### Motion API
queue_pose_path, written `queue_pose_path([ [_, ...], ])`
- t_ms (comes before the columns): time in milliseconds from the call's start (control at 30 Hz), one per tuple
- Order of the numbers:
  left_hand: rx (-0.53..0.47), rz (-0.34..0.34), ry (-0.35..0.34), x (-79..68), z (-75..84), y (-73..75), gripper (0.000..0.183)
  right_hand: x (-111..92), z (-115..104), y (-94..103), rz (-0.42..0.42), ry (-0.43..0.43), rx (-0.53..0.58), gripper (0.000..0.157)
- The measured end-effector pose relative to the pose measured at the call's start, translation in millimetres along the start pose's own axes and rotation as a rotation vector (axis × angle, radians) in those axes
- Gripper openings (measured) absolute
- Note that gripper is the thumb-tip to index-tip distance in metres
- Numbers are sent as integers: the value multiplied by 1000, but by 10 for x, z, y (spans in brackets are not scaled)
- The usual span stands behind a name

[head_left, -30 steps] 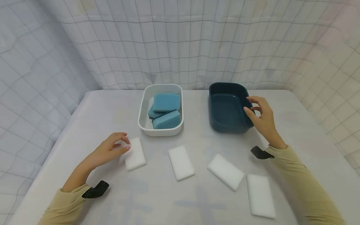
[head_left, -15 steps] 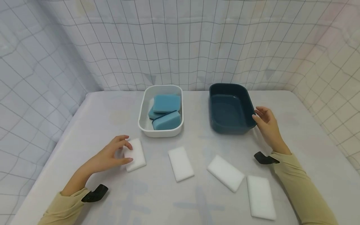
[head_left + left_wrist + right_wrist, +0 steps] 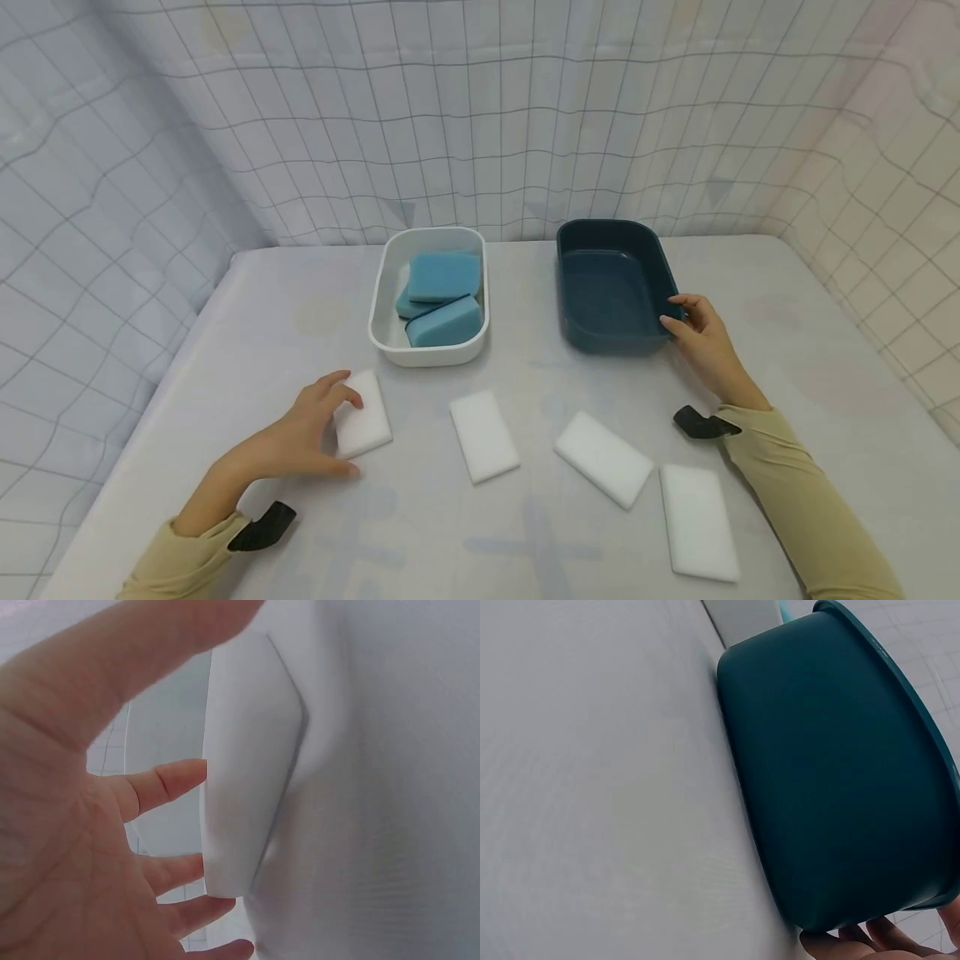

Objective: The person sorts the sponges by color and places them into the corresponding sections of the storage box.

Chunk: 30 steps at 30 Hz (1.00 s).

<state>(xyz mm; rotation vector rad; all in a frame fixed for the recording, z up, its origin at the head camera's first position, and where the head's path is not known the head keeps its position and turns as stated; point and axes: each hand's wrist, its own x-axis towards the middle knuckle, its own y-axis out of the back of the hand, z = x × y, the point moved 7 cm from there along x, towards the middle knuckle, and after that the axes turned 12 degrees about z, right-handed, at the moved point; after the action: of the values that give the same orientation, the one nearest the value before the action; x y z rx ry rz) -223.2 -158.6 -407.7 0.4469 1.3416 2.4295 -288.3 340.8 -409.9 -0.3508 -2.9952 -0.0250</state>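
My left hand (image 3: 303, 433) is over the leftmost white sponge (image 3: 363, 421), thumb spread wide off its near side. In the left wrist view, the fingertips (image 3: 191, 771) reach the sponge's edge, while the thumb stands apart from it. My right hand (image 3: 708, 346) grips the right side of the dark teal tub (image 3: 621, 344) near its front corner. The right wrist view has the fingers (image 3: 832, 945) against the tub's outer wall and the thumb up by the rim. Inside, the tub shows a bare floor.
Left of the tub stands a white tub (image 3: 431, 357) with several blue sponges (image 3: 445, 277). Three more white sponges lie across the front of the table: one in the middle (image 3: 484, 437), one slanted (image 3: 603, 458), one at right (image 3: 699, 522). Gridded white cloth (image 3: 480, 117) hangs behind.
My left hand has spread its thumb away from its fingers over the sponge. My right hand has slid down the tub's right side toward the near corner. The sponges have not moved.
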Motion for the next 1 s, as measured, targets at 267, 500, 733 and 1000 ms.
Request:
queue_pose_path([
  [267, 134, 43, 6, 52, 66, 1, 54, 12, 31, -8, -17, -32, 4, 27],
  [500, 152, 64, -9, 92, 67, 13, 50, 25, 62, 19, -13, -29, -44, 26],
  [733, 141, 61, 16, 73, 41, -5, 47, 8, 86, 31, -14, 4, -249, 26],
  [1000, 122, 125, -8, 90, 33, 37, 48, -5, 73, 39, -7, 15, -237, 25],
])
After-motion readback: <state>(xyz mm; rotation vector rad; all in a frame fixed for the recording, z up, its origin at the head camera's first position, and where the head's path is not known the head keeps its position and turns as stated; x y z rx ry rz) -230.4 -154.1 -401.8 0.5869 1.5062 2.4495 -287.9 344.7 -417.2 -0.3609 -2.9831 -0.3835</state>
